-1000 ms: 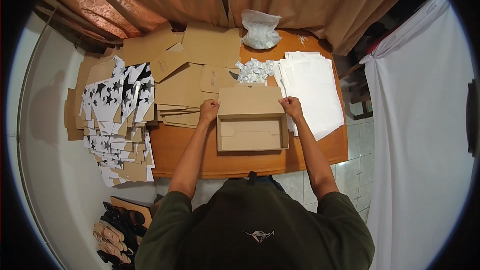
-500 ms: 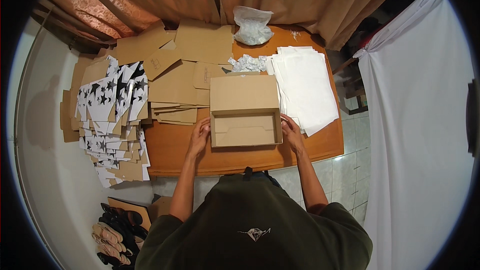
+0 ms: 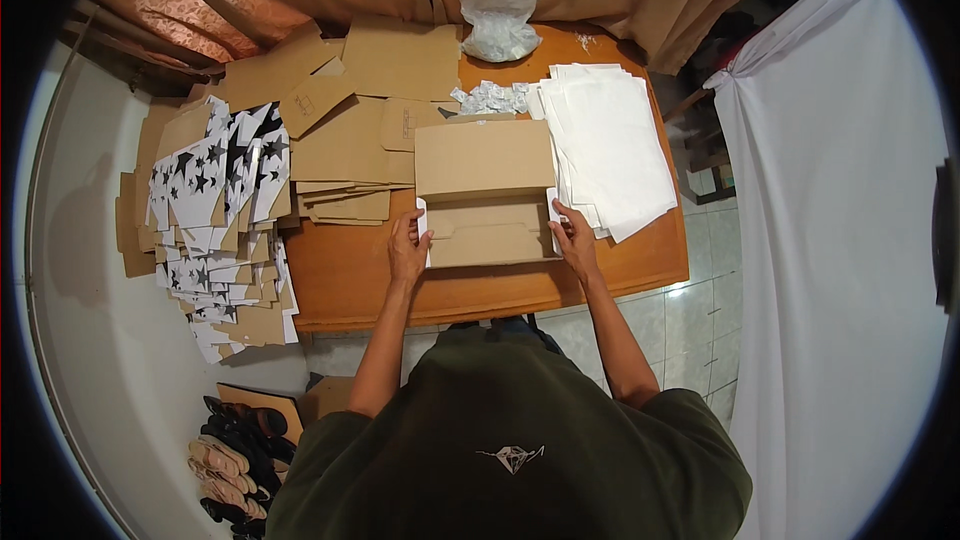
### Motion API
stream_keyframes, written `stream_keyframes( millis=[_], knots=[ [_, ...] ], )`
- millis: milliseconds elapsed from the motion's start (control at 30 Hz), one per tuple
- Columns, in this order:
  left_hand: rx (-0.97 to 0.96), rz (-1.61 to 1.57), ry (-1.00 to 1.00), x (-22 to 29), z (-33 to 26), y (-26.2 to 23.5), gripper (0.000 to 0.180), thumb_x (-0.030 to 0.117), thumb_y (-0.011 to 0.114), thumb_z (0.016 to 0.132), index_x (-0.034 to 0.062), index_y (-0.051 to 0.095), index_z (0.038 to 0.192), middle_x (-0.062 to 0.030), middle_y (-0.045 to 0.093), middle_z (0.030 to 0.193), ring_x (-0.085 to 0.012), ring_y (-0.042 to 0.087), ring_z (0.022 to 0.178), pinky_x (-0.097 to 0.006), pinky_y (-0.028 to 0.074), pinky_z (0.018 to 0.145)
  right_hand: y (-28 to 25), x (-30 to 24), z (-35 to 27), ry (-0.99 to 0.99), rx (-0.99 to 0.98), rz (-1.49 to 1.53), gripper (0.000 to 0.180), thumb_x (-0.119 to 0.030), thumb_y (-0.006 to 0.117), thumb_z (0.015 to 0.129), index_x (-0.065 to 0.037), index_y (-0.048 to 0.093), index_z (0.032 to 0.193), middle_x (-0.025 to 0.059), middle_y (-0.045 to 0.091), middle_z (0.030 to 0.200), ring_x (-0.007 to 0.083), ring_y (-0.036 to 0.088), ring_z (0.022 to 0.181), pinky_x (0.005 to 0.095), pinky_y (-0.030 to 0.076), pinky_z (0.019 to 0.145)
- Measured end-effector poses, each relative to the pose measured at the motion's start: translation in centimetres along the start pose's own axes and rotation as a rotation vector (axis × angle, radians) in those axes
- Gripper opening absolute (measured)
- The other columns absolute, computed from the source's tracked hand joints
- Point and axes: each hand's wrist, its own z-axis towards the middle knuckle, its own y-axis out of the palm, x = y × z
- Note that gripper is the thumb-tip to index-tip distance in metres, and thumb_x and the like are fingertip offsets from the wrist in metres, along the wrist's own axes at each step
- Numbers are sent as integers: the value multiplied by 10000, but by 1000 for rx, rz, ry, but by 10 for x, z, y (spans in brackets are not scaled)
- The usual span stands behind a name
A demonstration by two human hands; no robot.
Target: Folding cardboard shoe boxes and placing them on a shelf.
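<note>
A brown cardboard box (image 3: 487, 202) lies on the wooden table (image 3: 350, 280) in front of me, its lid flap raised toward the far side. My left hand (image 3: 408, 248) grips the box's left side, fingers over a white side flap. My right hand (image 3: 576, 240) holds the right side the same way, on the other white flap. The box's inside is hidden by a folded front panel.
Flat brown cardboard blanks (image 3: 350, 140) are stacked at the left back. A pile of white sheets (image 3: 610, 145) lies to the right. Small white packets (image 3: 490, 97) and a plastic bag (image 3: 498, 25) sit behind the box. Star-printed blanks (image 3: 215, 190) and shoes (image 3: 235, 460) lie left.
My hands have come down from the box's far corners to its sides. The box, open before, now has a front panel folded over its inside.
</note>
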Motion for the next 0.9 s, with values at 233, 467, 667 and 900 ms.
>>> stream_keyframes(
  millis=[233, 467, 667, 900],
  knots=[
    [-90, -40, -12, 7, -2, -15, 490, 33, 736, 906, 52, 569, 1365, -166, 635, 1215, -259, 688, 1011, -328, 580, 841, -11, -9, 0, 79, -135, -4, 646, -270, 742, 945, -70, 483, 1502, 158, 579, 1420, 281, 624, 1184, 378, 511, 997],
    [-452, 119, 161, 12, -19, -44, 901, 352, 755, 917, 106, 253, 1624, -213, 358, 1603, -353, 374, 1462, -448, 321, 1190, -20, -40, -15, 18, -409, -122, 1212, -474, 872, 767, -75, 134, 1641, 255, 308, 1608, 367, 349, 1456, 441, 345, 1169],
    [-311, 192, 192, -4, -24, -24, 836, 377, 670, 971, 94, 231, 1624, -194, 306, 1632, -403, 344, 1472, -439, 307, 1203, -7, -27, -17, -67, -292, -240, 1165, -473, 831, 815, -64, 115, 1638, 295, 394, 1528, 421, 416, 1400, 461, 378, 1136],
    [-260, 586, 135, -4, -29, -10, 772, 485, 494, 1031, 172, 154, 1648, -156, 209, 1682, -460, 228, 1506, -629, 232, 1190, -7, -19, -18, -61, -288, -439, 1087, -460, 752, 891, -77, 64, 1640, 331, 409, 1482, 481, 451, 1351, 498, 395, 1121]
  ],
)
